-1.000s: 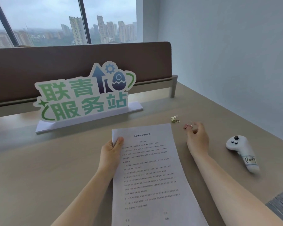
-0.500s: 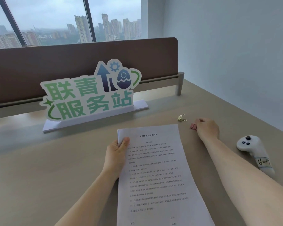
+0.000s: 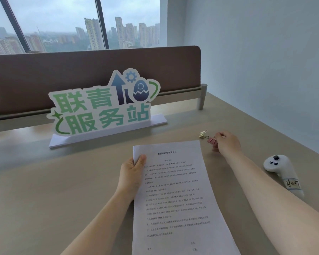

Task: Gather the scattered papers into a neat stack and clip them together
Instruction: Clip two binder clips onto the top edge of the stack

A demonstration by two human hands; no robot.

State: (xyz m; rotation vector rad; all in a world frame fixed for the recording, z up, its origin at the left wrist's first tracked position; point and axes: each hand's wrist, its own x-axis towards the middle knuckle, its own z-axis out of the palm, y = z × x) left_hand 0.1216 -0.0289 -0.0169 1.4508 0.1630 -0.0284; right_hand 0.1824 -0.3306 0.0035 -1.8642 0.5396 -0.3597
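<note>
- On counter [image 3: 44, 208]: left hand [image 3: 131, 173] gripped paper stack [image 3: 177, 199] edge; right hand [image 3: 226, 142] pinched pink clip [image 3: 212, 140].
- Gold clip [image 3: 203, 134] just beside; sign [image 3: 103, 105] behind, controller [image 3: 282, 173] right.

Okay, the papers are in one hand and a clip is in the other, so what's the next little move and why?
Probably bring the pink binder clip, pinched by the right hand, over to the top edge of the paper stack and squeeze it open. The left hand grips the stack's upper left, and nothing is clipped on it yet.
</note>
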